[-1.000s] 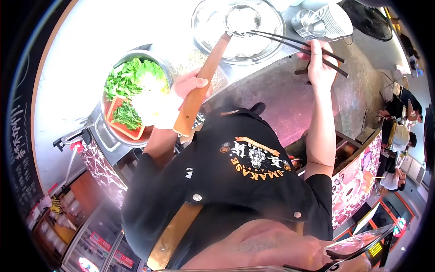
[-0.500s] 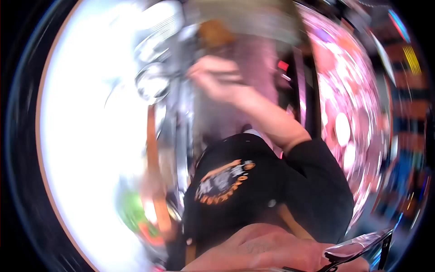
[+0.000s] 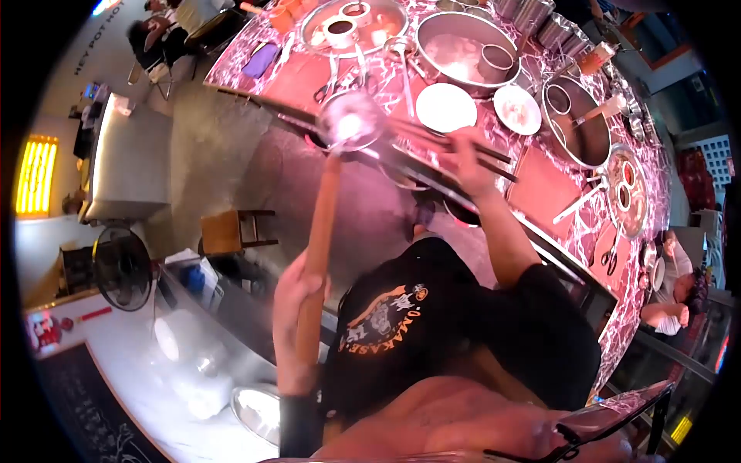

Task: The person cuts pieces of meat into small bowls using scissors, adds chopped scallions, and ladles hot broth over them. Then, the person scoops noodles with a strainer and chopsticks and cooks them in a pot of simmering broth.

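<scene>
My left hand (image 3: 297, 301) is wrapped round the long wooden handle (image 3: 323, 216) of a metal ladle (image 3: 349, 121). The ladle's round head is smeared by motion and hangs over the near edge of the marbled table; what it contains I cannot make out. Long dark chopsticks (image 3: 494, 158) are in my right hand (image 3: 469, 163), whose fingers are closed round them. Their far ends point left towards the ladle's head. Near the right hand lie a white plate (image 3: 446, 109) and a white dish with food (image 3: 517, 109).
Large pots (image 3: 468, 50) and a brown-looking pot (image 3: 575, 122) stand on the marbled table. Scissors (image 3: 356, 83) lie near its edge. At left are a wooden stool (image 3: 224, 233), a black fan (image 3: 122, 268) and a steamy white counter (image 3: 162, 386). Other people (image 3: 671, 285) sit around.
The view has swung from the bright white counter to the marbled table. Both hands have come round with it, the ladle's head now at the table's edge.
</scene>
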Tool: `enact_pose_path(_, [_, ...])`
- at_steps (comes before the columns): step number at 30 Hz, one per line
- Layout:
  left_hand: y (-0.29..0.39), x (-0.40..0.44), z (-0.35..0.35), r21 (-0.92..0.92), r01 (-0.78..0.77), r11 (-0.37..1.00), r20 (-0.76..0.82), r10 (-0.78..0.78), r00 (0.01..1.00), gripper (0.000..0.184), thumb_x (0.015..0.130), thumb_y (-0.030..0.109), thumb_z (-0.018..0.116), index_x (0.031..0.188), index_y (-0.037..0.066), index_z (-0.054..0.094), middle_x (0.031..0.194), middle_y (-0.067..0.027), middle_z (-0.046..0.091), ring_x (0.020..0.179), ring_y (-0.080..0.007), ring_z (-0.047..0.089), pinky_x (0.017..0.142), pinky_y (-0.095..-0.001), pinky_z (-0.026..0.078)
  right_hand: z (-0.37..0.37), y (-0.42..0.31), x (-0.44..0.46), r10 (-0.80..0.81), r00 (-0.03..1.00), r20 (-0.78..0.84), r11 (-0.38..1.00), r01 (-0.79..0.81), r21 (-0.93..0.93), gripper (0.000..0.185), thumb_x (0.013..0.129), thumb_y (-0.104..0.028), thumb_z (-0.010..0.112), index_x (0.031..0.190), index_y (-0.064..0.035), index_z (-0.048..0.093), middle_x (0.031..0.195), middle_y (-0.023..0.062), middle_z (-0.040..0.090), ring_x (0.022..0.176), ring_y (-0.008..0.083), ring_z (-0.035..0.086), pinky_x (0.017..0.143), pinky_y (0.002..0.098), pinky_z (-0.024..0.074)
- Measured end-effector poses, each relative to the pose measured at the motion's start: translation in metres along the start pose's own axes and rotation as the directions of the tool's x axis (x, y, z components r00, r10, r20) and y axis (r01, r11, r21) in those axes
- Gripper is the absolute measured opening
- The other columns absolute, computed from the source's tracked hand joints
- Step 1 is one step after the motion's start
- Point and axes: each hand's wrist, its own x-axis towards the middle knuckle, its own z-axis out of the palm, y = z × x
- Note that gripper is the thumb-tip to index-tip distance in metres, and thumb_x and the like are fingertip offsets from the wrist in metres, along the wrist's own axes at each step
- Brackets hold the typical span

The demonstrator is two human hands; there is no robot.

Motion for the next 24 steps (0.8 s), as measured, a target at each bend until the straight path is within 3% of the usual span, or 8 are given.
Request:
enact_pose_path(3, [0.033, 0.145, 0.046, 0.031, 0.028, 0.999, 0.325, -0.036, 0.945, 0.058, 0.082, 0.038, 0.066, 0.122, -0.002, 0.053, 0.066, -0.0012, 0.054, 0.051, -0.0073, 0.046, 0.039, -0.0203, 0.031, -0.085, 0.018, 0.061, -0.142, 0.972, -0.189, 0.96, 0.089, -0.264, 0.019, 0.101, -0.011, 0.049, 0.097, 0.0017, 0.061, 0.089, 0.0063, 0.064, 0.082, 0.0141, 0.063, 0.076, 0.0278, 0.0535])
enact_pose_path(4, [0.043, 0.187, 0.068, 0.028, 0.08, 0.996, 0.28, -0.085, 0.956, 0.05, 0.083, 0.036, 0.065, 0.116, -0.001, 0.055, 0.067, -0.0012, 0.055, 0.051, -0.0076, 0.048, 0.039, -0.0206, 0.032, -0.1, 0.051, 0.077, 0.021, 0.944, -0.329, 0.999, -0.003, 0.054, 0.019, 0.101, -0.013, 0.051, 0.098, 0.0016, 0.063, 0.093, 0.007, 0.066, 0.085, 0.0138, 0.066, 0.076, 0.0267, 0.0528])
enact_pose_path(6, [0.059, 0.268, 0.122, -0.033, 0.171, 0.985, 0.263, -0.157, 0.952, 0.037, 0.086, 0.031, 0.064, 0.107, 0.001, 0.057, 0.068, -0.0015, 0.056, 0.052, -0.0087, 0.05, 0.039, -0.0214, 0.034, -0.12, 0.067, 0.122, -0.028, 0.92, -0.391, 0.999, 0.015, -0.036, 0.018, 0.1, -0.013, 0.053, 0.099, 0.0016, 0.064, 0.087, 0.0042, 0.068, 0.078, 0.012, 0.065, 0.07, 0.0252, 0.051])
enact_pose_path(11, [0.073, 0.431, 0.194, -0.212, 0.498, 0.841, 0.668, -0.248, 0.702, 0.062, 0.081, 0.013, 0.063, 0.14, 0.0, 0.046, 0.094, -0.0092, 0.07, 0.067, -0.0161, 0.065, 0.057, -0.0249, 0.053, -0.142, 0.147, 0.202, 0.112, 0.939, -0.324, 0.97, -0.173, -0.169, 0.019, 0.095, -0.021, 0.059, 0.101, -0.0042, 0.065, 0.082, 0.007, 0.069, 0.074, 0.0129, 0.066, 0.068, 0.0275, 0.0506])
enact_pose_path(17, [0.038, 0.529, 0.203, -0.175, 0.689, 0.703, 0.75, -0.359, 0.556, 0.034, 0.08, 0.012, 0.067, 0.11, -0.001, 0.061, 0.08, -0.0157, 0.065, 0.06, -0.0181, 0.06, 0.053, -0.0206, 0.049, -0.138, 0.171, 0.232, 0.225, 0.878, -0.423, 0.894, -0.358, -0.268, 0.023, 0.096, -0.025, 0.06, 0.102, -0.0042, 0.067, 0.082, 0.0044, 0.069, 0.075, 0.0116, 0.066, 0.068, 0.0263, 0.0505])
enact_pose_path(20, [0.008, 0.572, 0.184, -0.181, 0.679, 0.712, 0.778, -0.318, 0.542, 0.033, 0.084, 0.017, 0.067, 0.112, -0.001, 0.062, 0.086, -0.0185, 0.064, 0.066, -0.0197, 0.063, 0.048, -0.0208, 0.049, -0.115, 0.209, 0.228, 0.255, 0.897, -0.36, 0.961, -0.277, -0.01, 0.011, 0.094, -0.011, 0.064, 0.099, -0.0025, 0.069, 0.083, 0.0015, 0.068, 0.079, 0.0072, 0.064, 0.069, 0.0224, 0.0508])
enact_pose_path(22, [0.017, 0.562, 0.179, -0.177, 0.632, 0.754, 0.737, -0.324, 0.593, 0.03, 0.087, 0.019, 0.066, 0.109, -0.002, 0.062, 0.088, -0.0187, 0.064, 0.066, -0.0201, 0.063, 0.046, -0.0201, 0.048, -0.099, 0.22, 0.226, -0.031, 0.955, -0.295, 0.954, -0.06, -0.294, 0.01, 0.093, -0.006, 0.064, 0.1, 0.0004, 0.068, 0.088, 0.003, 0.069, 0.081, 0.0088, 0.066, 0.072, 0.0223, 0.0527])
enact_pose_path(24, [0.024, 0.56, 0.169, -0.027, 0.39, 0.92, 0.638, -0.285, 0.715, 0.025, 0.088, 0.021, 0.067, 0.1, 0.0, 0.065, 0.087, -0.0165, 0.065, 0.069, -0.0211, 0.065, 0.05, -0.0212, 0.049, -0.094, 0.226, 0.226, 0.221, 0.923, -0.315, 0.972, -0.237, -0.013, 0.014, 0.094, -0.009, 0.062, 0.103, 0.0017, 0.067, 0.088, 0.0049, 0.07, 0.081, 0.011, 0.069, 0.071, 0.0235, 0.0531])
